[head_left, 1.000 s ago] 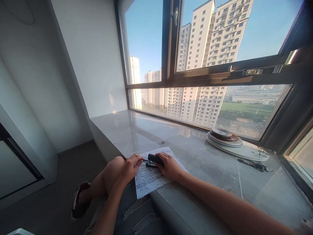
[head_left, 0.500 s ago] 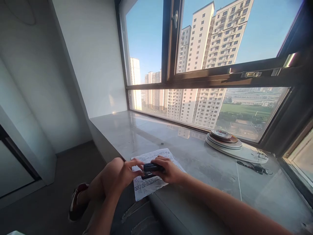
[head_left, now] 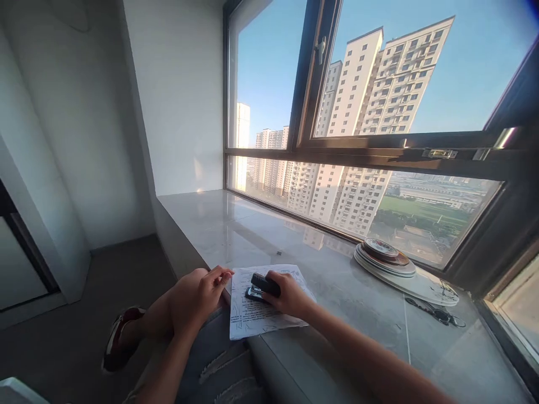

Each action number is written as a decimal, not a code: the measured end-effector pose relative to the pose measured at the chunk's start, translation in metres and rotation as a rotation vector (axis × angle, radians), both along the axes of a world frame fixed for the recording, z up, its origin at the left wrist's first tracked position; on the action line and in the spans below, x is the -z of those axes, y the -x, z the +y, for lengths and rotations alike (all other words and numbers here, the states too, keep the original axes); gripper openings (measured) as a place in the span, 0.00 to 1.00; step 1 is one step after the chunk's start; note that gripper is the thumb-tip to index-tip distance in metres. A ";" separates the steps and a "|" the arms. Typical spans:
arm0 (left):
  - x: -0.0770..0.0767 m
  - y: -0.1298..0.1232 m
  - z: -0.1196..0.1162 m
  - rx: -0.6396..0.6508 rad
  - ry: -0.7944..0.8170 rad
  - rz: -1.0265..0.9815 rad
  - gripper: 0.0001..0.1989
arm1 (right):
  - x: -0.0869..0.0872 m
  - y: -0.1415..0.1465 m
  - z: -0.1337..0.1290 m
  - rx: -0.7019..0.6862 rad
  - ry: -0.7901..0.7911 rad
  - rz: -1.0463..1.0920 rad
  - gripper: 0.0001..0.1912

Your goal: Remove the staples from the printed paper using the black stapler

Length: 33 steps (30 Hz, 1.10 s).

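Note:
A black stapler point(head_left: 261, 287) is in my right hand point(head_left: 290, 294), its jaws parted towards the left, just over the printed paper point(head_left: 248, 322). My right fingers and thumb wrap the stapler's rear end. My left hand point(head_left: 210, 289) is away from the stapler, at the paper's upper left corner. Its thumb and fingers are drawn together in a pinch; what they hold, if anything, is too small to make out. The paper lies on the grey stone sill, its near edge reaching the sill's front edge, and carries print and handwritten marks.
Round and oval boards or plates point(head_left: 383, 261) are stacked by the window on the right. Dark-handled scissors point(head_left: 440, 315) lie in front of them. A small dark bit point(head_left: 279, 253) rests on the sill point(head_left: 337, 280) beyond the paper. My bent leg is at the left.
My left hand has come off the stapler and moved left to the paper's corner. My right hand still holds the stapler, whose jaws now show apart. The camera view has shifted slightly.

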<state>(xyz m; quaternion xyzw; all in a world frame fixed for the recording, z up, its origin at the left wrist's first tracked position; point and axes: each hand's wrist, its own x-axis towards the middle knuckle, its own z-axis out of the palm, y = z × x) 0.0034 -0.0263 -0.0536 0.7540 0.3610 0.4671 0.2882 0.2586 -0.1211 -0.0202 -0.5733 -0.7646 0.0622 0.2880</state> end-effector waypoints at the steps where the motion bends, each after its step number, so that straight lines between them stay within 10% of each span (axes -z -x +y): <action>1: 0.001 0.000 0.000 0.029 0.007 -0.005 0.16 | -0.004 -0.009 0.000 -0.010 0.016 -0.057 0.10; 11: -0.008 0.009 -0.009 0.076 0.069 -0.118 0.16 | -0.030 -0.126 0.009 -0.145 0.604 0.138 0.36; 15: -0.016 0.011 -0.018 0.065 0.069 -0.128 0.16 | 0.001 -0.142 0.045 0.098 0.091 0.088 0.32; 21: -0.011 0.010 -0.012 0.072 0.103 -0.127 0.17 | 0.043 -0.111 0.107 -0.073 0.114 -0.166 0.32; 33: 0.016 0.002 0.017 -0.089 0.131 -0.419 0.17 | 0.029 0.021 0.146 -0.264 0.181 -0.255 0.30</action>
